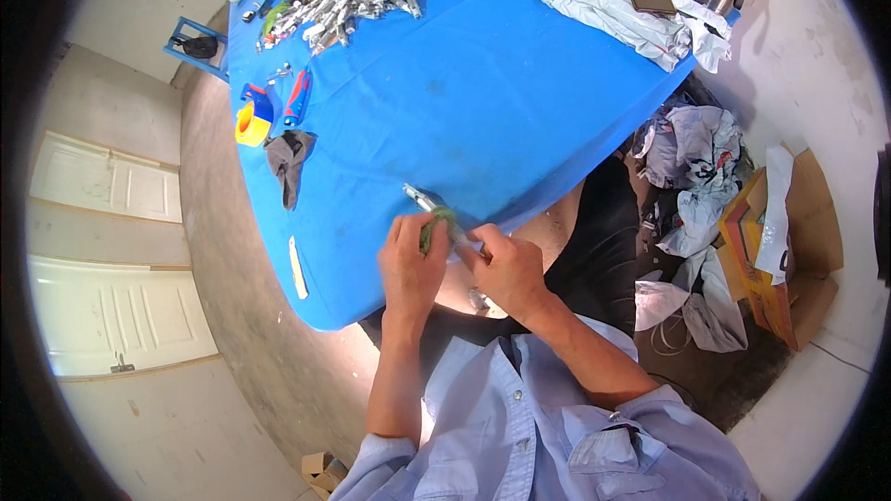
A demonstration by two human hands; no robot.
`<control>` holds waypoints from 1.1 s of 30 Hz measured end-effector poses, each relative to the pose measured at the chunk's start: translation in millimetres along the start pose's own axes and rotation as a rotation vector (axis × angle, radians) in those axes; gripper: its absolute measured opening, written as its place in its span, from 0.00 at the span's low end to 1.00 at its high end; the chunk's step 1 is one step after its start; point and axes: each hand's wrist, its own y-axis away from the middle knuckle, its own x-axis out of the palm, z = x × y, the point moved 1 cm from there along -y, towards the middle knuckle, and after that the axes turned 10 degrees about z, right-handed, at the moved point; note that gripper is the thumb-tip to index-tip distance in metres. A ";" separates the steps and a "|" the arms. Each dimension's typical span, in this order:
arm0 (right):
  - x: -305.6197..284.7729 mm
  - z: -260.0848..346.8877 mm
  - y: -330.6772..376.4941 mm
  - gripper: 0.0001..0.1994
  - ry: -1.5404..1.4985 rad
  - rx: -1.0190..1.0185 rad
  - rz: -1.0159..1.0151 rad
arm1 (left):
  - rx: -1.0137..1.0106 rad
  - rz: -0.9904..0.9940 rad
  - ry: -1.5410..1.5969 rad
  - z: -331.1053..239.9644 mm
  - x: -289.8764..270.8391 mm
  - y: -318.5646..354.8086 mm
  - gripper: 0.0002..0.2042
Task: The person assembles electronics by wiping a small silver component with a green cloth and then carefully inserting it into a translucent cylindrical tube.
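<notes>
Near the table's front edge, both hands are closed around a slim silver rod-like item (419, 197) that looks wrapped in clear plastic. Its narrow end points away from me, up and to the left. Green netting or cord (434, 228) loops around its middle, beside the fingers of my left hand (411, 260). My right hand (509, 271) pinches the plastic at the nearer end. My fingers hide part of the item.
Blue cloth covers the table (445, 102). Silver wrapped pieces (371, 0) are heaped at the far side. At left lie a yellow-and-blue tape dispenser (252, 122), a red-and-blue tool (297, 97), a dark cloth (290, 165) and a pale strip (297, 267). Right stands a cardboard box (817, 223).
</notes>
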 end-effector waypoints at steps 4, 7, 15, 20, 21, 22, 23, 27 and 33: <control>-5.8 1.5 1.4 0.11 -0.150 0.114 0.060 | -0.038 -0.045 0.038 9.8 -1.0 -2.9 0.07; -3.3 -1.7 0.6 0.13 -0.277 0.108 0.049 | -0.089 -0.018 0.104 13.1 -1.6 0.2 0.07; 4.8 -4.7 -6.6 0.18 -0.329 0.123 0.009 | -0.057 -0.159 -0.008 8.7 -8.1 -2.1 0.06; 5.5 3.2 -5.3 0.16 -0.336 0.113 -0.024 | 0.083 0.007 -0.120 -9.5 7.3 4.9 0.06; 6.9 3.8 -5.1 0.15 -0.346 0.118 -0.019 | 0.075 0.044 -0.144 -10.5 9.6 6.0 0.07; 5.9 2.8 -5.0 0.14 -0.351 0.124 -0.021 | 0.074 0.037 -0.146 -11.0 10.0 5.0 0.07; 5.0 1.9 -4.8 0.14 -0.357 0.131 -0.022 | 0.073 0.031 -0.149 -11.3 9.5 3.9 0.07; 4.8 3.9 -6.4 0.13 -0.357 0.127 -0.022 | 0.060 -0.026 -0.096 -4.5 7.3 1.1 0.07; 16.0 -5.2 -4.9 0.14 -0.288 0.062 -0.080 | -0.002 -0.165 -0.109 15.7 -4.8 -3.7 0.07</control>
